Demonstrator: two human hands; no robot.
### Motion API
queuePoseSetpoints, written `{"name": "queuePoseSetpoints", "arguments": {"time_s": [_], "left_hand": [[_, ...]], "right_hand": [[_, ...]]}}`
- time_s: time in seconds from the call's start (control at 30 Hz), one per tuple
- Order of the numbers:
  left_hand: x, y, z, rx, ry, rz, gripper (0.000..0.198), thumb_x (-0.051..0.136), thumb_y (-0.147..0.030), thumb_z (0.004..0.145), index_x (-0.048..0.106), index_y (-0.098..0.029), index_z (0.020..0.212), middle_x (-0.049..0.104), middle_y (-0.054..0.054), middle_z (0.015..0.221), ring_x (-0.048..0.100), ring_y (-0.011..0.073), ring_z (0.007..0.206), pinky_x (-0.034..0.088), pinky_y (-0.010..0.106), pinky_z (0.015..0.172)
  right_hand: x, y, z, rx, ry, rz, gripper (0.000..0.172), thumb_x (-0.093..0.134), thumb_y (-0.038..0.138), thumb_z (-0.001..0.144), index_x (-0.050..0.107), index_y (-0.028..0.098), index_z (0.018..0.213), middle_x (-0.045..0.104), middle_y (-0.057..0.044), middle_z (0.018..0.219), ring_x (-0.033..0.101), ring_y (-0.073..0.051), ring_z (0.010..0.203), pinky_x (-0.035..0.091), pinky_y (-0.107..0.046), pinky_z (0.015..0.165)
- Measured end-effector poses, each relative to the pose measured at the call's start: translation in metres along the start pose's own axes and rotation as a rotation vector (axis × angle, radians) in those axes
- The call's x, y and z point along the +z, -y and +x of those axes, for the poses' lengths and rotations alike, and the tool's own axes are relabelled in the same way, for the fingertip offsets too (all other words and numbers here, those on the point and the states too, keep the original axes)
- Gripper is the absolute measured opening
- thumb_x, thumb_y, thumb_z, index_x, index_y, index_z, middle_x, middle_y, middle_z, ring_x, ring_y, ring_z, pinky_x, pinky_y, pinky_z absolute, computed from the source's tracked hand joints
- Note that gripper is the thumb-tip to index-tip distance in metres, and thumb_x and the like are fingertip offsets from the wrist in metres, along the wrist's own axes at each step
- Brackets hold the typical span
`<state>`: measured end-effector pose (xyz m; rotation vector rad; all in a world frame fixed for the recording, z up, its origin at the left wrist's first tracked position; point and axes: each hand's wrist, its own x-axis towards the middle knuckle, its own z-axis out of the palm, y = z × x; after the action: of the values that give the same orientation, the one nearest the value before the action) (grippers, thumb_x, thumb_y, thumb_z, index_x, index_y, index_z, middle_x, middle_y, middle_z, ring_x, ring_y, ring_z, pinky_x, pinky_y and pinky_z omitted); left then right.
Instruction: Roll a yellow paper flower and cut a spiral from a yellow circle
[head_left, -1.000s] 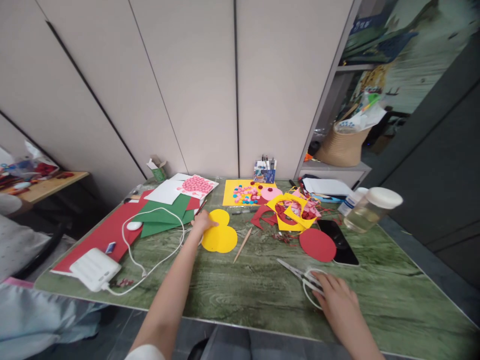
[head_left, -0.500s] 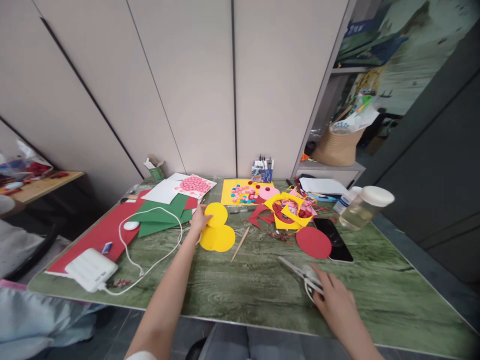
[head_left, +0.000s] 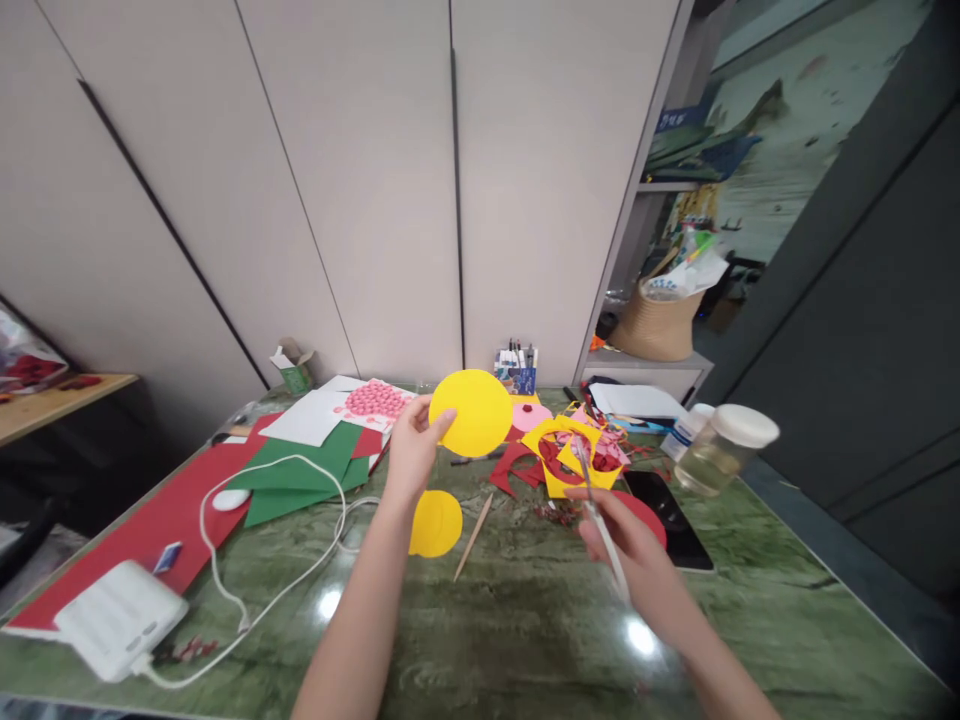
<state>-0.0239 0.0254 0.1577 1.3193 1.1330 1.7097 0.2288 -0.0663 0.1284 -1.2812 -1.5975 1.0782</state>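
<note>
Between thumb and fingers, my left hand (head_left: 414, 445) pinches a yellow paper circle (head_left: 480, 412), raised above the table. More yellow paper circles (head_left: 437, 524) lie overlapping on the table just below it. My right hand (head_left: 626, 545) is closed around a pair of scissors (head_left: 600, 520), whose blades point up and away over the paper scraps. Under and behind that hand lies a red paper circle (head_left: 645, 517), partly hidden. A pointed wooden stick (head_left: 473, 537) rests on the table between my two hands.
Yellow scraps with cut-out holes (head_left: 559, 485) lie ahead of the scissors. A black phone (head_left: 675, 525) and a lidded jar (head_left: 724, 450) stand right. On the left are a white power bank (head_left: 120, 615) with a cable, green paper (head_left: 300, 487) and red paper (head_left: 142, 540).
My left hand has lifted a yellow circle off the others. My right hand has raised the scissors from near the tabletop, moving forward and left. The view has tilted up slightly.
</note>
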Motion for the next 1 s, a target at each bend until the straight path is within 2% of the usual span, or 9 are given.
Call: {"name": "queuePoseSetpoints", "arguments": {"time_s": [0.07,0.17,0.3,0.37,0.47,0.63,0.77,0.87,1.0], "left_hand": [[0.010,-0.012,-0.003,0.051,-0.019,-0.065,0.029,0.066,-0.035,0.070,0.060,-0.016,0.092,0.066,0.006,0.094,0.062,0.0194,0.087,0.049,0.028,0.073],[0.014,-0.021,-0.005,0.074,-0.096,-0.089,0.026,0.065,-0.031,0.073,0.059,-0.017,0.094,0.064,0.006,0.094,0.060,0.0181,0.088,0.049,0.027,0.074],[0.010,-0.020,-0.002,0.124,-0.312,-0.144,0.029,0.064,-0.031,0.074,0.055,-0.018,0.099,0.060,0.006,0.099,0.058,0.0171,0.092,0.048,0.025,0.075],[0.010,-0.018,-0.001,0.129,-0.362,-0.166,0.031,0.064,-0.031,0.075,0.053,-0.019,0.101,0.058,0.007,0.104,0.057,0.0178,0.096,0.048,0.025,0.077],[0.015,-0.017,-0.001,0.136,-0.381,-0.176,0.033,0.063,-0.030,0.075,0.051,-0.021,0.105,0.056,0.008,0.112,0.055,0.0194,0.105,0.048,0.027,0.082],[0.026,-0.016,-0.001,0.147,-0.365,-0.196,0.040,0.062,-0.027,0.077,0.046,-0.025,0.114,0.054,0.008,0.118,0.054,0.0204,0.109,0.048,0.029,0.082],[0.027,-0.012,0.001,0.208,-0.418,-0.152,0.038,0.061,-0.025,0.078,0.048,-0.027,0.114,0.050,0.007,0.125,0.047,0.0204,0.118,0.044,0.032,0.091],[0.025,-0.007,0.000,0.232,-0.473,-0.076,0.028,0.060,-0.028,0.079,0.055,-0.024,0.106,0.053,0.006,0.118,0.048,0.0197,0.115,0.041,0.032,0.093],[0.028,-0.005,-0.003,0.231,-0.489,-0.001,0.020,0.058,-0.033,0.080,0.061,-0.022,0.097,0.059,0.005,0.102,0.054,0.0190,0.100,0.043,0.031,0.087]], "right_hand": [[0.006,0.018,0.022,-0.056,0.031,0.019,0.039,0.049,0.047,0.084,0.052,0.019,0.110,0.046,0.002,0.069,0.047,-0.015,0.062,0.039,-0.024,0.057],[0.012,0.037,0.045,-0.112,0.062,-0.003,0.037,0.049,0.048,0.084,0.052,0.019,0.107,0.047,0.002,0.070,0.045,-0.014,0.061,0.038,-0.025,0.057],[0.015,0.041,0.060,-0.105,0.151,-0.031,0.033,0.046,0.049,0.087,0.053,0.021,0.101,0.047,0.002,0.068,0.042,-0.012,0.056,0.036,-0.023,0.053],[0.016,0.039,0.063,-0.085,0.214,-0.025,0.032,0.042,0.050,0.088,0.053,0.021,0.097,0.048,0.002,0.069,0.041,-0.012,0.056,0.035,-0.022,0.051],[0.017,0.037,0.065,-0.055,0.259,-0.085,0.030,0.042,0.049,0.089,0.053,0.022,0.092,0.046,0.002,0.068,0.042,-0.013,0.057,0.035,-0.023,0.052],[0.020,0.038,0.065,-0.065,0.256,-0.159,0.028,0.043,0.045,0.089,0.051,0.023,0.102,0.051,0.000,0.075,0.046,-0.015,0.064,0.037,-0.024,0.057],[0.021,0.043,0.069,-0.027,0.307,-0.171,0.029,0.040,0.045,0.089,0.052,0.021,0.101,0.051,0.000,0.073,0.047,-0.015,0.064,0.038,-0.024,0.058],[0.022,0.044,0.070,-0.008,0.343,-0.180,0.030,0.040,0.045,0.089,0.052,0.020,0.102,0.052,-0.001,0.073,0.048,-0.016,0.064,0.039,-0.024,0.057],[0.025,0.040,0.067,-0.026,0.299,-0.163,0.034,0.041,0.048,0.088,0.054,0.022,0.105,0.054,-0.001,0.072,0.049,-0.016,0.063,0.040,-0.025,0.057]]}}
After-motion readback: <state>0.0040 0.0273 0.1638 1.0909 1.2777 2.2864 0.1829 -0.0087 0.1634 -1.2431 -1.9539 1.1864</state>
